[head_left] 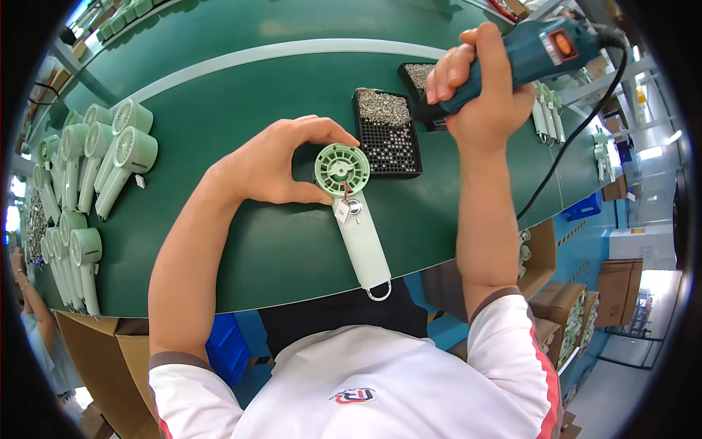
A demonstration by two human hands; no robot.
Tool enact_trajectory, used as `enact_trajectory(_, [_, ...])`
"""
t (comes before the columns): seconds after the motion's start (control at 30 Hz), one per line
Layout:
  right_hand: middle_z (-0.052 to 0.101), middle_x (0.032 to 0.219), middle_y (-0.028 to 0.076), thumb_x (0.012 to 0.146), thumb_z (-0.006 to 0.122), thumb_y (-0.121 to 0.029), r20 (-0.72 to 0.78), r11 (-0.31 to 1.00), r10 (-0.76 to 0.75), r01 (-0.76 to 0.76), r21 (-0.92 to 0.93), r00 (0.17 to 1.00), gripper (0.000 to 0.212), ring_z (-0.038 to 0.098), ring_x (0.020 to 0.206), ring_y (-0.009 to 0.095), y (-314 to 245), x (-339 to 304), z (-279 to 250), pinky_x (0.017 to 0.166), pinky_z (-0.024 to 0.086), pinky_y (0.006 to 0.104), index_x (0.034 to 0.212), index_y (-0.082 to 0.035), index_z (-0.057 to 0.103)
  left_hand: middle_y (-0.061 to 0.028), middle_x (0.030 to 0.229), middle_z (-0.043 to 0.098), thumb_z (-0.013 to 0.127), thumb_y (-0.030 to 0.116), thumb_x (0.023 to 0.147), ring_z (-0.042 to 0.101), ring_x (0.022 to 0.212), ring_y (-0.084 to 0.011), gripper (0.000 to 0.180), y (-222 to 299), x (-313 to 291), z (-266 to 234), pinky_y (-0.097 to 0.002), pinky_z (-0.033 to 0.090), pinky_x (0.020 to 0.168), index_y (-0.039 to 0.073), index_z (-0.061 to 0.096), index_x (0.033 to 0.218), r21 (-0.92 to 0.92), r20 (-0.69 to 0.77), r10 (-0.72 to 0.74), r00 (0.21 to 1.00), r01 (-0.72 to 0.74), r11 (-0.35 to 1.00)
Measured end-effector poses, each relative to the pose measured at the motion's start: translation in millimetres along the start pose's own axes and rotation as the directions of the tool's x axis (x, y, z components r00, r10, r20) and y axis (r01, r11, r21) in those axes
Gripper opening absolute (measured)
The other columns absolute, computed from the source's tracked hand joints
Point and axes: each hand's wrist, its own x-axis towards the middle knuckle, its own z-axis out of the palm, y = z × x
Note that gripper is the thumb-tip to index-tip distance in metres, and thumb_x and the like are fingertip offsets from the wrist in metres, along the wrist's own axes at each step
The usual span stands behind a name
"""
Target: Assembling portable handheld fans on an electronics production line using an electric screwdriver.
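Note:
A pale green handheld fan (369,245) lies on the bench in front of me, its handle toward me and a metal loop at the near end. My left hand (267,161) is closed round the left side of its round head, thumb below and index finger above. A red wire and a small white tag show at the fan's hub. In my right hand (490,95) is a teal electric screwdriver (530,55), raised at the upper right. Its dark nose points down-left toward a black screw tray (401,175) filled with small silver screws; the bit's tip is hard to make out.
Several pale green fans (135,150) stand bunched at the left of the green bench (270,88). A second black tray (404,73) sits partly behind my right hand. The screwdriver's black cord (585,139) loops down at the right. Another person's arm (33,300) shows far left.

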Motion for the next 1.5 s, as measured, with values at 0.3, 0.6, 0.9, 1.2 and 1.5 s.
enact_trajectory(0.3, [0.058,0.058,0.008,0.1,0.068,-0.011,-0.209,0.993,0.065,-0.083,-0.081,0.976,0.023,0.056,0.043,0.017,8,-17,25,0.04,0.046,0.0311,0.086,0.008,0.063,-0.0104,0.114,0.073,0.087,0.008,0.067,0.069,0.108,-0.0226,0.063,1,-1,0,-0.0358,0.05,0.102,0.0,0.066,0.125,-0.033,-0.012,-0.032,0.999,0.032,0.999])
enact_trajectory(0.6, [0.057,0.057,0.008,0.101,0.068,-0.014,-0.151,0.989,0.073,-0.091,-0.118,0.986,0.026,0.056,0.042,0.016,13,-20,20,0.04,0.046,0.0305,0.084,0.006,0.063,-0.0109,0.115,0.073,0.086,0.009,0.066,0.069,0.11,-0.0218,0.065,-3,-2,2,-0.0361,0.05,0.104,-0.001,0.065,0.127,-0.055,-0.01,-0.025,1.0,0.024,0.998])
enact_trajectory(0.9, [0.057,0.057,0.008,0.101,0.068,-0.015,-0.182,0.987,0.09,-0.112,-0.113,0.979,0.026,0.056,0.042,0.016,15,-21,19,0.04,0.047,0.0302,0.085,0.006,0.063,-0.0111,0.115,0.073,0.087,0.01,0.066,0.069,0.109,-0.0223,0.065,-1,-3,2,-0.0364,0.05,0.104,-0.001,0.065,0.126,-0.059,-0.01,-0.025,1.0,0.024,0.998])
enact_trajectory(1.2, [0.062,0.059,0.007,0.1,0.069,-0.012,-0.069,0.972,0.105,-0.117,-0.206,0.992,0.023,0.057,0.044,0.014,19,-26,18,0.042,0.046,0.0277,0.085,0.004,0.065,-0.0103,0.115,0.074,0.087,0.01,0.067,0.07,0.111,-0.0217,0.065,-2,-3,1,-0.0361,0.049,0.105,0.0,0.065,0.127,-0.059,-0.015,-0.039,0.999,0.038,0.998])
enact_trajectory(1.5, [0.062,0.06,0.007,0.099,0.07,-0.011,-0.163,0.975,0.102,-0.131,-0.178,0.981,0.019,0.057,0.044,0.013,15,-26,22,0.043,0.047,0.027,0.088,0.004,0.065,-0.0099,0.115,0.074,0.088,0.008,0.067,0.069,0.11,-0.0209,0.064,1,-1,2,-0.0358,0.05,0.104,0.001,0.065,0.126,-0.075,-0.007,-0.037,0.999,0.037,0.997])
